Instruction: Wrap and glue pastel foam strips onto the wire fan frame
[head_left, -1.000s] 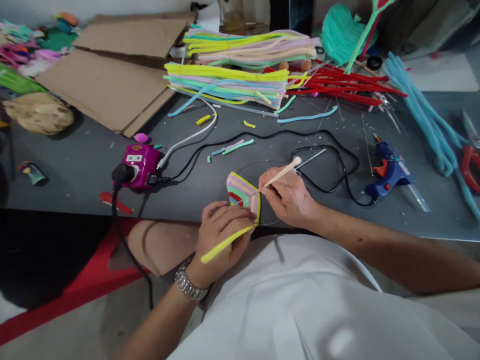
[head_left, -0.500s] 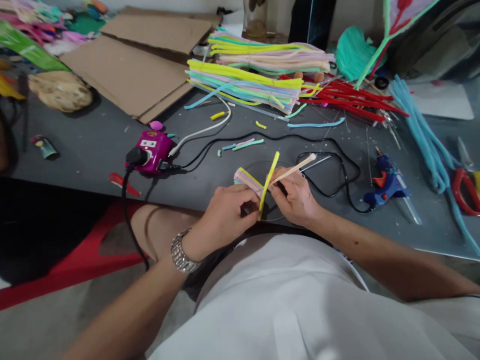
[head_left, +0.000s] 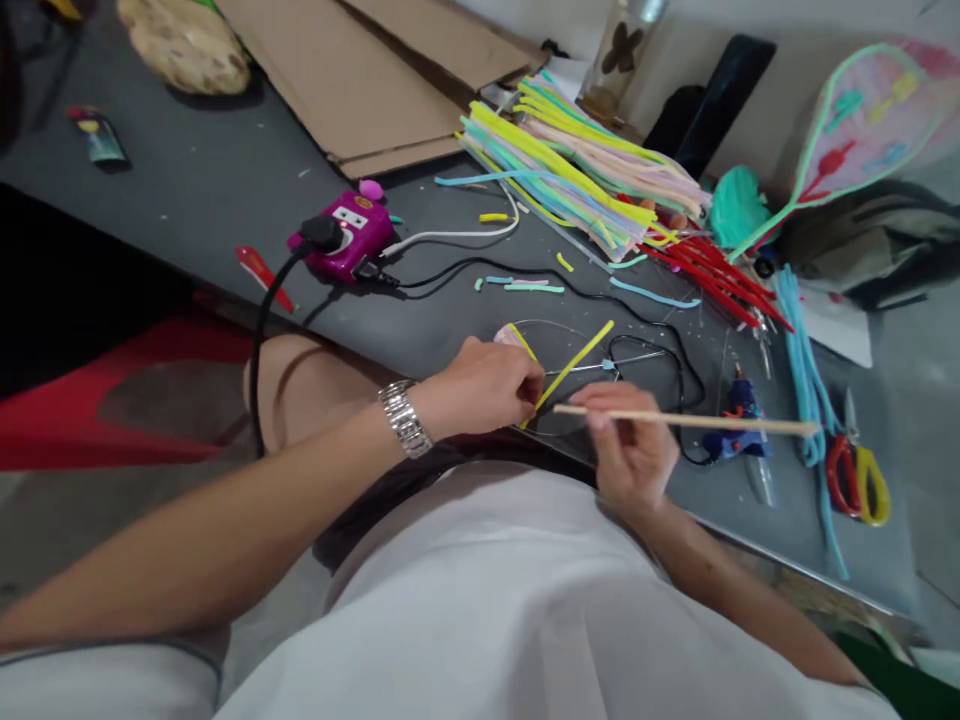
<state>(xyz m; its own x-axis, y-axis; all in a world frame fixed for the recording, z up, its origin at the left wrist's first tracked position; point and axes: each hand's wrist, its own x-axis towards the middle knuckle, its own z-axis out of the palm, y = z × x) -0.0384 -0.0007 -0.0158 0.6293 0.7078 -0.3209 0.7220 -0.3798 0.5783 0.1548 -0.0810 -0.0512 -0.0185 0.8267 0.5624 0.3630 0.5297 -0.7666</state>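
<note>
My left hand (head_left: 484,385), with a metal watch on the wrist, is closed on a small striped pipe-cleaner piece (head_left: 514,338) at the near edge of the grey table (head_left: 187,190). A loose yellow pipe cleaner (head_left: 574,362) sticks out from that piece, up and to the right. My right hand (head_left: 630,445) is just right of it, fingers pinched on a thin wooden stick (head_left: 697,422) that points right, over a blue glue gun (head_left: 739,425).
A magenta power strip (head_left: 349,235) with black and white cables lies at left. Bundles of pastel pipe cleaners (head_left: 577,170), red ones (head_left: 712,275) and blue ones (head_left: 802,360) lie behind. Scissors (head_left: 859,475) sit at right, cardboard sheets (head_left: 360,80) at the back.
The view has tilted and swung left. My right hand has pulled away from the piece and turned the stick to point right. The yellow pipe cleaner now leans to the right.
</note>
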